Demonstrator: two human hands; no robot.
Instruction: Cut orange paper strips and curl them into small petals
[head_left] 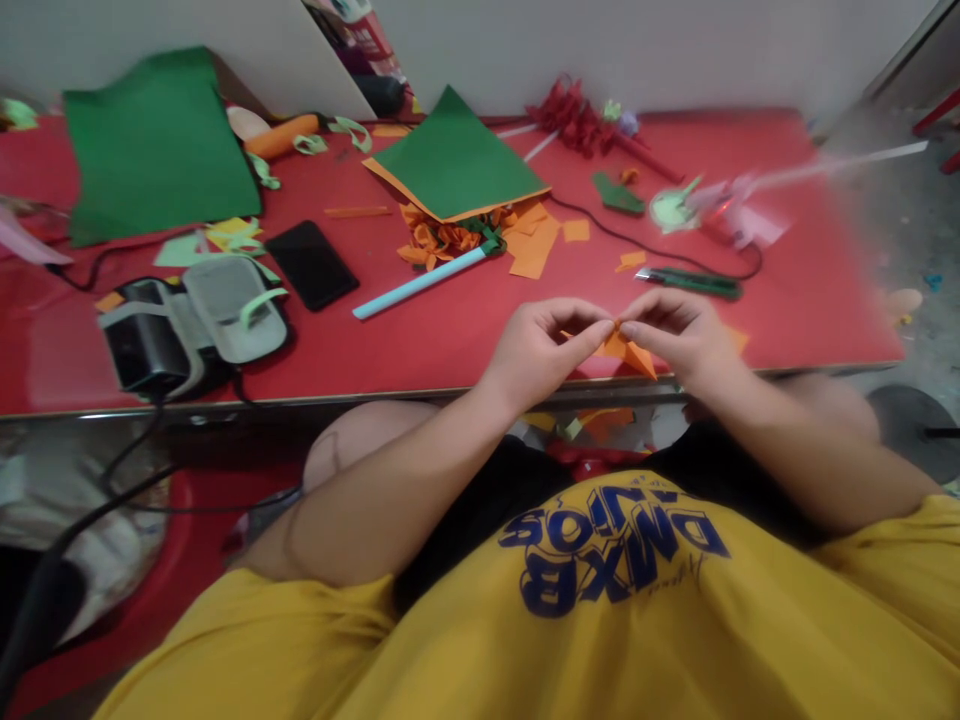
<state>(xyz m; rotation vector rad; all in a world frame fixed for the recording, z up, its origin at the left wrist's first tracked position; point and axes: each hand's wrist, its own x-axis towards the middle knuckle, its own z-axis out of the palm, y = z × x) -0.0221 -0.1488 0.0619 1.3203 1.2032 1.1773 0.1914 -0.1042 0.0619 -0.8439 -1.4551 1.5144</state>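
Observation:
A piece of orange paper (pixel 634 357), partly folded to pointed ends, is pinched between both my hands just above the table's front edge. My left hand (pixel 546 345) grips it from the left, thumb and forefinger closed. From the right, my right hand (pixel 677 335) pinches the same paper, its thumb close to the other thumb. The fingertips hide the upper part of the paper. Beyond my right hand lies a green utility knife (pixel 690 283). Left of my hands, a light blue paper-wrapped stick (pixel 427 284) lies beside crumpled orange paper flowers (pixel 431 240).
On the red table (pixel 450 355) are green sheets (pixel 457 155), loose orange scraps (pixel 534 245), a black phone (pixel 311 265) and an open case (pixel 232 305) with a black device. A pink glue gun (pixel 724 212) trails its cord at right. Red paper flowers (pixel 574 118) lie at the back.

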